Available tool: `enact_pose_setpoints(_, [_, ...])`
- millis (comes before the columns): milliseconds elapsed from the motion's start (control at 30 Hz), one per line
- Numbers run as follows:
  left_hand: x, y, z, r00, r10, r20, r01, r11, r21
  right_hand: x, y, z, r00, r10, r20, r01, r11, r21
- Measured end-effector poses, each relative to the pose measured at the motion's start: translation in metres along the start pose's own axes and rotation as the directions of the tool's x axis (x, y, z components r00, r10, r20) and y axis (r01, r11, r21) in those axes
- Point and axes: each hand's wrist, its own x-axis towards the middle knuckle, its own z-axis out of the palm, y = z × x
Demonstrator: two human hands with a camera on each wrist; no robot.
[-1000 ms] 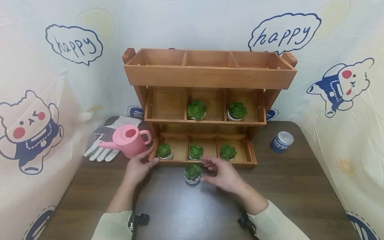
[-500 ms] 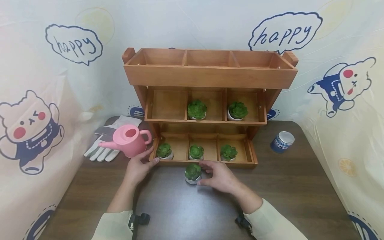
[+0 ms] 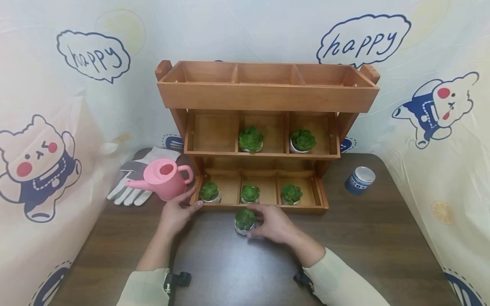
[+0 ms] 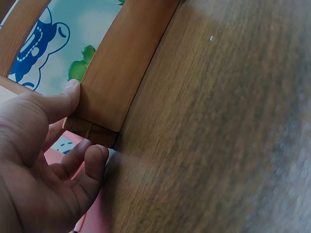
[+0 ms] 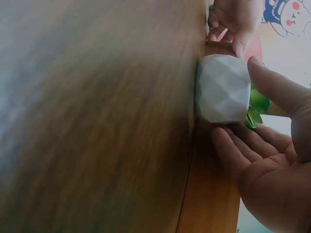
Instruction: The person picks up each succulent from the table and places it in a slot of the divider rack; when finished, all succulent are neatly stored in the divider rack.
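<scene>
A three-tier wooden plant shelf point(image 3: 268, 98) stands on the table. My left hand point(image 3: 177, 216) grips its lower left front corner; in the left wrist view the thumb point(image 4: 72, 94) lies on the board's edge, with the other fingers bent by the side. In front of the bottom tier, a potted succulent point(image 3: 245, 220) stands on the table in a white faceted pot point(image 5: 223, 88). My right hand point(image 3: 274, 224) is around its right side, thumb in front and fingers behind, loosely extended. Whether they press on the pot is hard to tell.
More potted succulents sit in the shelf: several across the bottom tier point(image 3: 292, 194) and middle tier point(image 3: 303, 140). A pink watering can point(image 3: 166, 180) stands left of the shelf, beside grey-white gloves point(image 3: 132, 195). On the right is a blue tin point(image 3: 360, 180). Printed cloth hangs behind.
My right hand has moved left, bringing its thumb and fingers around the succulent on the table. The left hand has stayed at the shelf corner.
</scene>
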Motion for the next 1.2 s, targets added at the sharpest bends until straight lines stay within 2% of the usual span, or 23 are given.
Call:
enact_pose_setpoints(300, [0.002, -0.001, 0.0, 1.0, -0.024, 0.005, 0.024, 1.0, -0.019, 0.009, -0.003, 0.005, 0.999, 0.004, 0.033, -0.004, 1.0, -0.011])
enact_pose_setpoints(633, [0.003, -0.001, 0.001, 0.999, -0.033, 0.01, 0.033, 0.999, -0.011, 0.013, -0.001, 0.007, 0.998, 0.048, 0.052, -0.048, 0.999, 0.004])
enact_pose_setpoints(1000, [0.003, -0.001, 0.002, 0.999, -0.034, 0.006, 0.034, 0.999, -0.01, 0.009, -0.003, 0.007, 0.999, 0.022, 0.038, -0.024, 0.999, 0.034])
enact_pose_setpoints(1200, [0.002, -0.001, 0.001, 0.999, -0.037, 0.01, 0.037, 0.999, -0.016, 0.008, -0.008, 0.003, 1.0, -0.018, 0.026, 0.017, 0.999, 0.034])
